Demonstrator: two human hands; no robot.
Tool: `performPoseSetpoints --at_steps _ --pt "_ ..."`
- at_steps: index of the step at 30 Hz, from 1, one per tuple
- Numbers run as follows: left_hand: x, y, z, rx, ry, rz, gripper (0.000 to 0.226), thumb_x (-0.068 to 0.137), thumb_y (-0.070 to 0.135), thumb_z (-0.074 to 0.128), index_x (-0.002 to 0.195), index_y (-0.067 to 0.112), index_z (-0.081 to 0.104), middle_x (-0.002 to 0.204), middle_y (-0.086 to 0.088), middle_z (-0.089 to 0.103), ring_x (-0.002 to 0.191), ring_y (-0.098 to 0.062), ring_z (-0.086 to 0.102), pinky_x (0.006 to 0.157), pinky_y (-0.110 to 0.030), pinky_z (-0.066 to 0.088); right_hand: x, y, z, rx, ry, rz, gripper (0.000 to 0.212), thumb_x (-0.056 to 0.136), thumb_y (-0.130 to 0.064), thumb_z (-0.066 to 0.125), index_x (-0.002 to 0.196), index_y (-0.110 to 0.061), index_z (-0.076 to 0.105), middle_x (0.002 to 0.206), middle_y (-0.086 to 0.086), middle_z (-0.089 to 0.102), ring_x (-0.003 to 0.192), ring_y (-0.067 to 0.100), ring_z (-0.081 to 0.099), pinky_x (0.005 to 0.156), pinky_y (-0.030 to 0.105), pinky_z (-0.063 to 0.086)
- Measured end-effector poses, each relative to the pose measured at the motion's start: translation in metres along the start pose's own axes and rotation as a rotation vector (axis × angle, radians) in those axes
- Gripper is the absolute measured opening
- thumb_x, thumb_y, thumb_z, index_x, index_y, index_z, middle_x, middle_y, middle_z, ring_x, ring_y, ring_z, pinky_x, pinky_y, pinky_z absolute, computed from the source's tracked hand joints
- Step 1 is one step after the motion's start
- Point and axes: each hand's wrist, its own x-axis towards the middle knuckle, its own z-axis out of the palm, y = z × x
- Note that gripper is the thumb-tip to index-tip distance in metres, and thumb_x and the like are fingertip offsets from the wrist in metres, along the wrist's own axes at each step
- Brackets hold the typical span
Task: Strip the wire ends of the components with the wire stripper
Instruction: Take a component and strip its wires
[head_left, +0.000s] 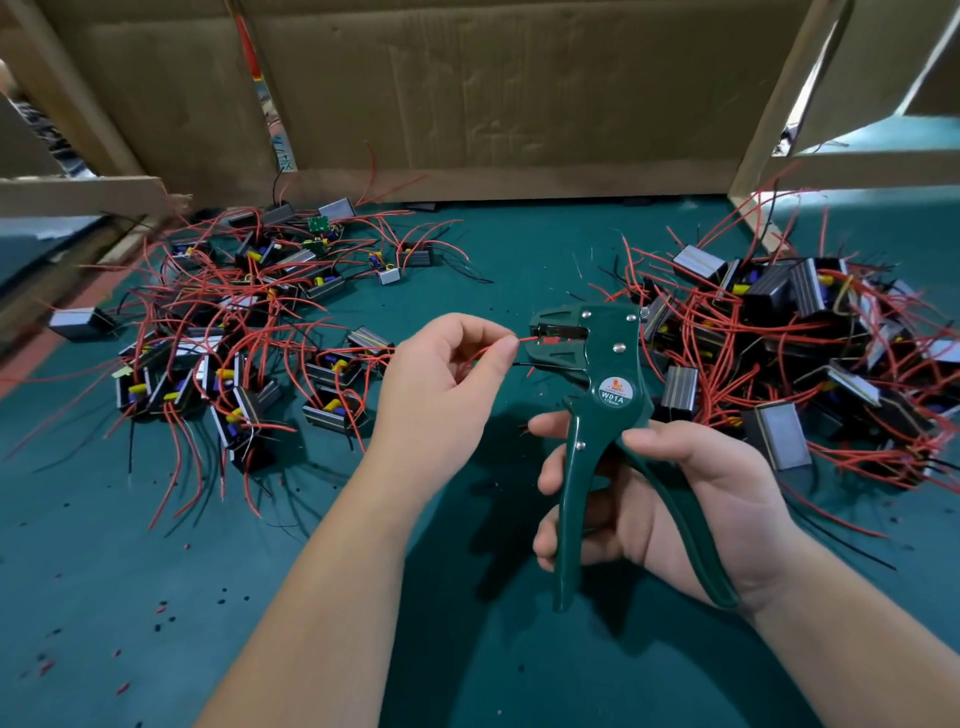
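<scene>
Red wire (525, 340) between left hand (447, 384), wire stripper (597, 415)

The left hand (441, 374) pinches a red wire (527, 340) into the stripper (602, 364); the right hand (675, 499) grips its handles.

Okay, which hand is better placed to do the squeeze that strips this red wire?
Right. The right hand wraps both handles of the wire stripper, while the left hand pinches the red wire fed into its head.
</scene>
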Motion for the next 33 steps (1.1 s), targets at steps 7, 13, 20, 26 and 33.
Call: performPoseSetpoints --at_steps 7,13,20,26,33 --pt "-0.0009 0.0041 -0.0023 0.031 -0.038 0.098 0.015 0.092 0.019 0.062 0.082 0.029 0.061 0.066 0.021 0.057 0.053 -0.004 0.04 0.049 -0.018 0.036 -0.0019 0.0007 -0.0003 -0.053 -0.018 0.003 0.054 0.065 -0.042 0.077 0.103 -0.006 0.066 0.086 0.019 0.063 0.072 0.043 0.064 0.071 0.052 0.052" --pt "-0.0037 0.0072 -0.0031 0.17 0.008 0.302 0.011 0.092 0.013 0.059 0.088 0.024 0.059 0.073 0.015 0.052 0.06 0.004 0.047 0.058 -0.007 0.032 -0.0044 0.0002 0.0007 -0.149 0.056 -0.024 0.053 0.068 -0.056 0.074 0.093 -0.009 0.065 0.078 0.018 0.061 0.064 0.04 0.063 0.068 0.051 0.047" --pt "-0.0028 0.0042 -0.0026 0.188 0.028 0.32 0.011 0.091 0.016 0.057 0.089 0.026 0.058 0.078 0.015 0.055 0.061 -0.003 0.044 0.061 -0.011 0.034 -0.0047 0.0003 0.0012 -0.136 0.014 -0.011 0.057 0.066 -0.057 0.076 0.094 -0.009 0.065 0.079 0.018 0.061 0.065 0.04 0.064 0.065 0.048 0.053" --pt "-0.0038 0.0061 -0.0016 0.207 0.021 0.322 0.01 0.091 0.017 0.057 0.089 0.027 0.058 0.079 0.014 0.056 0.062 -0.003 0.045 0.061 -0.013 0.035 -0.0033 0.0017 0.0018 -0.154 0.1 -0.009 0.052 0.072 -0.061 0.064 0.085 -0.01 0.066 0.072 0.017 0.061 0.056 0.038 0.062 0.058 0.043 0.052" --pt "-0.0027 0.0036 -0.0085 0.365 -0.251 0.182 0.015 0.094 0.014 0.059 0.085 0.025 0.062 0.07 0.013 0.062 0.066 0.002 0.054 0.062 -0.006 0.037 -0.0009 0.0079 0.0084 -0.123 0.279 -0.031 0.056 0.069 -0.066 0.056 0.072 -0.011 0.064 0.062 0.018 0.056 0.044 0.033 0.056 0.047 0.04 0.049"
